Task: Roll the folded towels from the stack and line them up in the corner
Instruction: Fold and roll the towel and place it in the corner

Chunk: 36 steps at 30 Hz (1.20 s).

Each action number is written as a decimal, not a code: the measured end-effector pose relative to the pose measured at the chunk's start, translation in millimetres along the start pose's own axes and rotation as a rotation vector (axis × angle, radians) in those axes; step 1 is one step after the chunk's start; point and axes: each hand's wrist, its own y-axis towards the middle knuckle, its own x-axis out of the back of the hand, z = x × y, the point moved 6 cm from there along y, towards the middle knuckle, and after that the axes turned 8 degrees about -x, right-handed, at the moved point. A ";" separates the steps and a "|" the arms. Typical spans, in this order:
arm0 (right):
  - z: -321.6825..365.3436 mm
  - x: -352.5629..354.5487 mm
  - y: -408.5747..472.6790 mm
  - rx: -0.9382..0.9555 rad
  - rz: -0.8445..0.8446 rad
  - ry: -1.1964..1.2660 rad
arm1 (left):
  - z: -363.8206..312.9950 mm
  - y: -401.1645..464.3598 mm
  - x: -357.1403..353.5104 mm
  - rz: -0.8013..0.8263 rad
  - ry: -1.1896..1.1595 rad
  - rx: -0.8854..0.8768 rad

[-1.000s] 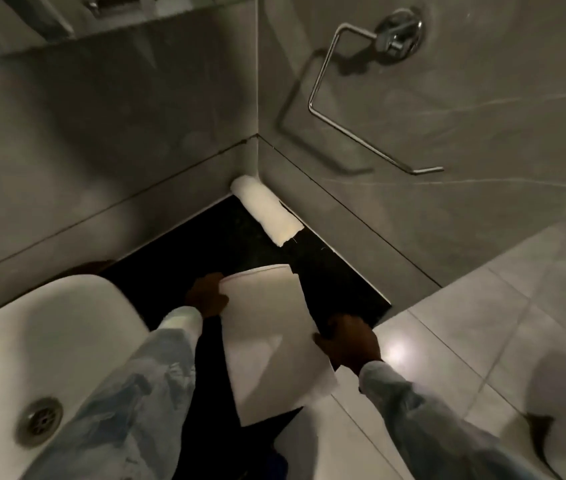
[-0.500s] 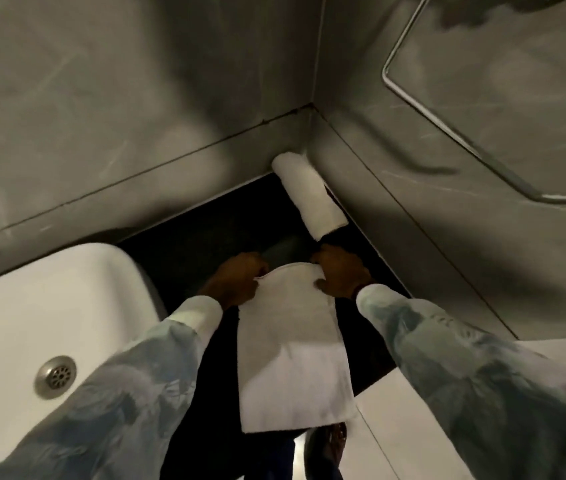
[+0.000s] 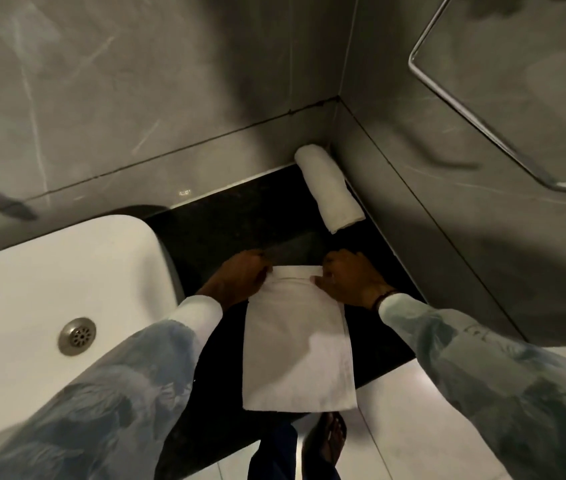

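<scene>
Both hands, left hand (image 3: 240, 277) and right hand (image 3: 350, 278), pinch the far corners of the soft, light folded towel (image 3: 297, 341) on the counter (image 3: 226, 230), best rolled from that edge toward 6 o'clock, with the rolled towel (image 3: 328, 188) at 12 o'clock.

We see a flat towel (image 3: 297, 341) on the counter (image 3: 226, 223), its near end overhanging the edge, our left hand (image 3: 240, 277) and right hand (image 3: 350, 277) at its far corners, rolled towel (image 3: 330, 190) behind in the wall corner, sink (image 3: 49, 289) to the left.
</scene>
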 end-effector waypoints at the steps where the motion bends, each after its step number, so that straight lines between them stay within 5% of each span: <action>1: -0.6 -0.5 5.2 -0.041 0.019 0.053 | 2.4 4.2 0.3 0.002 -0.032 0.045; 9: 3.5 5.8 26.3 -0.065 0.103 0.145 | 4.9 21.0 -11.8 0.098 0.068 0.068; 16: 26.3 -10.9 -6.1 0.126 -0.038 0.032 | -11.4 -6.9 -32.2 0.066 0.320 -0.089; 23: 18.3 10.9 -3.5 -0.091 0.134 0.179 | -40.2 -19.9 -27.0 0.004 0.473 -0.177; 31: 21.1 -2.7 -10.2 -0.086 0.110 0.160 | -35.9 -22.9 -27.7 0.056 0.204 -0.117; 36: 39.9 -10.4 -29.8 0.145 0.021 0.025 | -13.0 -14.4 -22.3 0.111 -0.026 0.030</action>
